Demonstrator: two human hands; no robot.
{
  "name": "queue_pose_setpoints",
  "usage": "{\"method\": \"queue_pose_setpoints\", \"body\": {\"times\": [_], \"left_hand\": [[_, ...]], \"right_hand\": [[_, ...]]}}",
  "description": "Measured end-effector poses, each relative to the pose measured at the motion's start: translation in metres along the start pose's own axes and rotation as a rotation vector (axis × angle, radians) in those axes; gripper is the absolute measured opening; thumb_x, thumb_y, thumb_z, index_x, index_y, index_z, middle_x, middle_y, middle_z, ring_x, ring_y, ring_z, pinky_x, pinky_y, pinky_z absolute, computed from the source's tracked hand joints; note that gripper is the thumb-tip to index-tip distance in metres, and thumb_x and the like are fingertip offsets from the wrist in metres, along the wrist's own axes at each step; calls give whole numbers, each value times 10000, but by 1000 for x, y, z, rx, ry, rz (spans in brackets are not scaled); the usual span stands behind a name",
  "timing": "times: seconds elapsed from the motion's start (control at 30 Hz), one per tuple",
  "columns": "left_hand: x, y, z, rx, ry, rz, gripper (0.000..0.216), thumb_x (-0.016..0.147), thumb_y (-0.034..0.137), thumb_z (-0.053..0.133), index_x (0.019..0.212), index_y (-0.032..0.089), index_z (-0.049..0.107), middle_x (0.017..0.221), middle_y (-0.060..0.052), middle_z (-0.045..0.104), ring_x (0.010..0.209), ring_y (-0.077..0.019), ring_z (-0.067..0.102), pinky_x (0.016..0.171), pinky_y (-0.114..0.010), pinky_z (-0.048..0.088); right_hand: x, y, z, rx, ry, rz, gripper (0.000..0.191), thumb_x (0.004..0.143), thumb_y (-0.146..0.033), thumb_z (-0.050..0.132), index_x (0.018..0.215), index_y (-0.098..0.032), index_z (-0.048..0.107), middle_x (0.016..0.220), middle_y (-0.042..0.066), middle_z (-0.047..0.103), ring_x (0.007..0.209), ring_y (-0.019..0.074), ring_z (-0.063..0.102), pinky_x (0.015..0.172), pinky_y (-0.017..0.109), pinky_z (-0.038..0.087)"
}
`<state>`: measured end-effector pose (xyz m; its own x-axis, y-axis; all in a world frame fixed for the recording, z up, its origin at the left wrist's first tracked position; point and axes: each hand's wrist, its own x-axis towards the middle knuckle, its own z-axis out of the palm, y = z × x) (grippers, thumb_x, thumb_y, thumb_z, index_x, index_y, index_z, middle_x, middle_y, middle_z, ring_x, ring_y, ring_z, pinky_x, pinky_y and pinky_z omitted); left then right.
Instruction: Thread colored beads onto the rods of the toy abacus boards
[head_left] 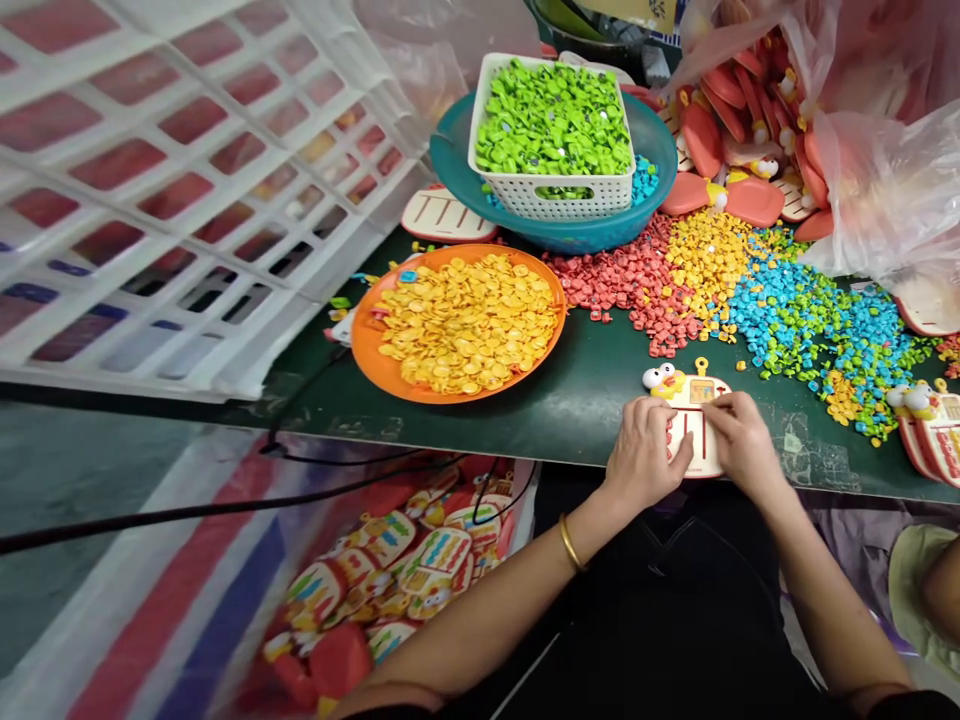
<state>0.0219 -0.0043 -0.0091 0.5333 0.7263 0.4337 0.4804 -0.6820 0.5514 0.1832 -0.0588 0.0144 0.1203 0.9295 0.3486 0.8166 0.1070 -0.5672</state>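
Observation:
A cream toy board [695, 455] with red slots, bulging white eyes and a yellow loop lies at the table's front edge. My left hand [643, 452] grips its left side, fingers curled over the edge and thumb across the lower face. A few small red pieces show in the leftmost slot, partly behind those fingers. On the upper right of the board, my right hand [746, 445] presses with its thumb and forefinger pinched together near the top of a slot. Whatever is between those fingertips is hidden.
Loose red pieces [637, 285], yellow pieces [701, 265] and blue pieces [787, 300] spread behind the board. An orange plate [365, 345] holds yellow discs. A white basket [525, 195] of green pieces sits in a teal basin [450, 150]. Stacked boards [937, 440] stand right; a white crate [172, 180] leans left.

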Motion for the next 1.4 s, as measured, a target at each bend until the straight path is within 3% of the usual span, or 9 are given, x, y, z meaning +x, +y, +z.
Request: {"method": "queue_pose_setpoints", "body": {"times": [0.1,0.23,0.3,0.43,0.6,0.73,1.03,1.23,1.4], "left_hand": [[3,-1,-1,-40,-1,14,290,924,319,540,1160,157,496,1113,-136,536,1075,-284,500,918,-444,473],[10,-1,-6,2,-106,41,422,959,299,490,1373,221,495,1386,-147,493,1223,-304,468,990,-469,426],[12,0,-8,15,-174,63,412,968,251,460,1375,266,529,1432,-102,509,1262,-302,454,1000,-470,417],[12,0,-8,-69,-121,47,382,965,250,474,1334,184,547,1319,-116,600,1232,-272,488,1008,-439,443],[9,-2,-2,-57,30,-42,281,895,325,594,1110,145,574,1104,-137,587,1104,-290,514,977,-470,468],[9,-1,-1,-23,5,-50,258,912,361,565,1056,147,560,1080,-139,566,1083,-298,496,950,-475,469],[16,3,-10,-6,-235,133,489,924,168,482,1391,307,520,1420,-43,578,1286,-276,482,1015,-476,349],[17,5,-8,-5,-166,68,383,939,219,464,1301,185,584,1295,-114,635,1189,-276,542,980,-455,382],[15,5,-7,-26,-141,43,187,931,280,499,1033,177,617,1137,-120,645,1109,-279,545,951,-447,412]], "right_hand": [[15,1,7,94,20,24,284,954,-255,459,1028,-236,733,963,84,657,889,194,615,809,323,521],[46,26,-6,-78,238,360,264,896,-349,562,962,-171,745,862,98,663,741,205,592,752,360,503],[53,36,-13,-94,215,415,271,884,-338,554,853,-161,756,833,104,669,750,215,598,765,369,494],[49,36,-12,144,117,356,247,890,-341,564,875,-203,770,886,75,697,828,208,630,791,347,505],[24,26,0,0,173,226,262,918,-310,544,894,-200,780,909,89,619,894,219,580,827,375,498],[8,18,0,35,58,111,283,958,-266,482,996,-239,761,921,79,626,905,207,598,806,345,517],[84,53,-4,-174,122,289,238,906,-236,528,885,-170,756,853,106,662,809,229,595,781,368,488],[34,36,-12,-105,60,100,283,962,-285,491,956,-229,768,903,78,657,860,209,593,780,338,501],[18,32,-16,-113,-23,26,300,974,-243,453,1028,-228,749,928,89,634,877,210,567,783,337,504]]}}
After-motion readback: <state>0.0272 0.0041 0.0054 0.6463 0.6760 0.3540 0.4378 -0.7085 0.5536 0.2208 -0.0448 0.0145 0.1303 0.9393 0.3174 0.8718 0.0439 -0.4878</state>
